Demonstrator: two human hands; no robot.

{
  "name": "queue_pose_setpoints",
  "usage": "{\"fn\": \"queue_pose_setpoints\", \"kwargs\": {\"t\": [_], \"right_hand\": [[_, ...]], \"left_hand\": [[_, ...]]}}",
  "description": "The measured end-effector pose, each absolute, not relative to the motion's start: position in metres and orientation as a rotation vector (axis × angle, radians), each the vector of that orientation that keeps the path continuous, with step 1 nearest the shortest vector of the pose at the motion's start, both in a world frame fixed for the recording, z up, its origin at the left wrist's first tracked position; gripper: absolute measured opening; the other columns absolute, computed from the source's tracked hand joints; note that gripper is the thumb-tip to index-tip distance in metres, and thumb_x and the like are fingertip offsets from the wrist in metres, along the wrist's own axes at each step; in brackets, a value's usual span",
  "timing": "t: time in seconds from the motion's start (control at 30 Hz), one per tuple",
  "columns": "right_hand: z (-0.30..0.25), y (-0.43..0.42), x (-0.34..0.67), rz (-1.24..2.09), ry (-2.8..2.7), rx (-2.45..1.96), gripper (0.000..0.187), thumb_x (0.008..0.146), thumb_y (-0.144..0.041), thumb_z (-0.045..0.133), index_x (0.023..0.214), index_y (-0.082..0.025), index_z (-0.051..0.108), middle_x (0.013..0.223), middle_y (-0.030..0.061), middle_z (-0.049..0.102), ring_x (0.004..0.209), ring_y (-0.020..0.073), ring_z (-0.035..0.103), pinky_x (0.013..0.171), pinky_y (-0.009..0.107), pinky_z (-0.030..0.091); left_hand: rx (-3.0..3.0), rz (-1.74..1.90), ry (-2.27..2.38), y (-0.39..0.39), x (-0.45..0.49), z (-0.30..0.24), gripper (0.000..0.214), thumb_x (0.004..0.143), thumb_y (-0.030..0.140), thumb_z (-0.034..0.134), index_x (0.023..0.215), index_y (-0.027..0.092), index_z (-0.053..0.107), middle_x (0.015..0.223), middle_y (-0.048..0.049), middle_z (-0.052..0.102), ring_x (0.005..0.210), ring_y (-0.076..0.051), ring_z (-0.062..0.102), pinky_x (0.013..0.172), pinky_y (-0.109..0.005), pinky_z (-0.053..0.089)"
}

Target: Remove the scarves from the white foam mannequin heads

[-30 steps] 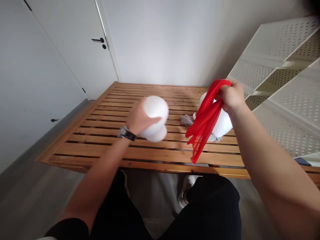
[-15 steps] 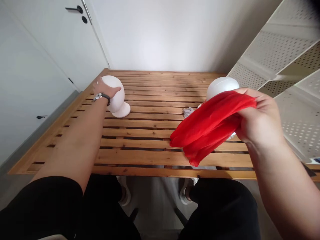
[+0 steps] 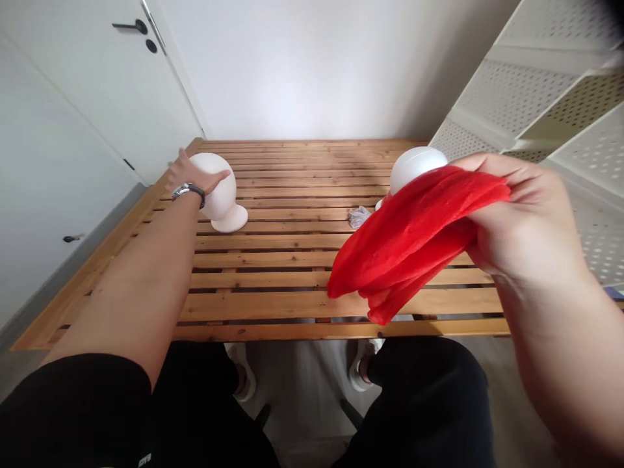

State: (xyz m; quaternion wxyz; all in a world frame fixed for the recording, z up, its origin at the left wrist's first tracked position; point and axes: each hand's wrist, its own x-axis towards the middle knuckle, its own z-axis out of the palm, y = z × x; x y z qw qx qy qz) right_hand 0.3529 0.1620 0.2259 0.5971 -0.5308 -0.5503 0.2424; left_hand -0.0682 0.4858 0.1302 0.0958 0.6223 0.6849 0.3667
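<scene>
Two smooth white heads [image 3: 217,188]; sheer red scarf [image 3: 409,244].

Left arm outstretched, left hand [image 3: 188,175] cupped, prob. loose grip, right hand [image 3: 521,221] raised, fingers pinched shut

Right white foam head [image 3: 415,168]: lower half and base hidden behind the red cloth [image 3: 404,240]; the crumpled grey cloth [image 3: 359,216] beside it is too small to identify, and the right hand [image 3: 524,224] has its fingertips buried in the red folds, forearm cut by the right and bottom edges. Left white foam head [image 3: 220,188]: far side covered by the left hand [image 3: 192,174], whose fingers wrap out of sight behind it. Tabletop [image 3: 292,260]: near right corner hidden by the right arm; white perforated shelving [image 3: 546,97] cut off at the top and right edges; shoes below partly hidden by the tabletop edge and the black-clad legs.
</scene>
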Motion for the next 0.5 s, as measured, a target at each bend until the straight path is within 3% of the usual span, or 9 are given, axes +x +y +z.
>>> {"fn": "queue_pose_setpoints", "kwargs": {"t": [0.1, 0.2, 0.3, 0.37, 0.5], "right_hand": [[0.252, 0.145, 0.351, 0.441, -1.398, -1.235, 0.018, 0.077, -0.01, 0.062, 0.086, -0.02, 0.074, 0.069, 0.0003, 0.065, 0.055, 0.0111, 0.058, 0.043, 0.02, 0.042], [0.286, 0.128, 0.345, 0.312, -1.491, -1.227, 0.018, 0.079, -0.008, 0.061, 0.085, -0.019, 0.074, 0.069, 0.0014, 0.063, 0.057, 0.0103, 0.057, 0.045, 0.021, 0.042], [0.321, 0.114, 0.336, 0.153, -1.563, -1.222, 0.017, 0.081, -0.012, 0.063, 0.081, -0.025, 0.074, 0.07, 0.0034, 0.061, 0.056, 0.0111, 0.053, 0.043, 0.023, 0.039], [0.341, 0.108, 0.329, 0.074, -1.632, -1.223, 0.018, 0.081, -0.013, 0.064, 0.08, -0.028, 0.074, 0.071, 0.0038, 0.061, 0.056, 0.012, 0.053, 0.04, 0.023, 0.035], [0.368, 0.107, 0.311, 0.063, -1.76, -1.2, 0.018, 0.081, -0.01, 0.059, 0.08, -0.022, 0.072, 0.07, -0.0005, 0.06, 0.059, 0.0082, 0.054, 0.045, 0.019, 0.036]], "left_hand": [[1.832, 1.27, 2.036, 0.464, -0.067, 0.139, 0.143, 0.043, 0.108, 0.04, 0.132, -0.002, 0.055, 0.164, -0.021, 0.035, 0.157, -0.033, -0.02, 0.117, -0.049, -0.011], [1.921, 1.344, 1.883, 0.427, -0.056, 0.159, 0.141, 0.047, 0.107, 0.046, 0.141, 0.003, 0.048, 0.167, -0.0164, 0.031, 0.158, -0.032, -0.016, 0.118, -0.046, -0.007], [2.113, 1.248, 1.625, 0.384, -0.033, 0.187, 0.131, 0.056, 0.105, 0.047, 0.144, 0.008, 0.046, 0.16, -0.0088, 0.044, 0.159, -0.029, -0.001, 0.124, -0.046, 0.001], [2.194, 1.124, 1.478, 0.354, -0.009, 0.205, 0.123, 0.061, 0.102, 0.05, 0.147, 0.014, 0.045, 0.157, -0.0056, 0.047, 0.156, -0.031, 0.017, 0.128, -0.053, 0.011], [2.19, 0.963, 1.011, 0.287, 0.053, 0.23, 0.111, 0.073, 0.095, 0.05, 0.157, 0.025, 0.035, 0.159, -0.0078, 0.044, 0.142, -0.034, 0.046, 0.112, -0.054, 0.044]]}}
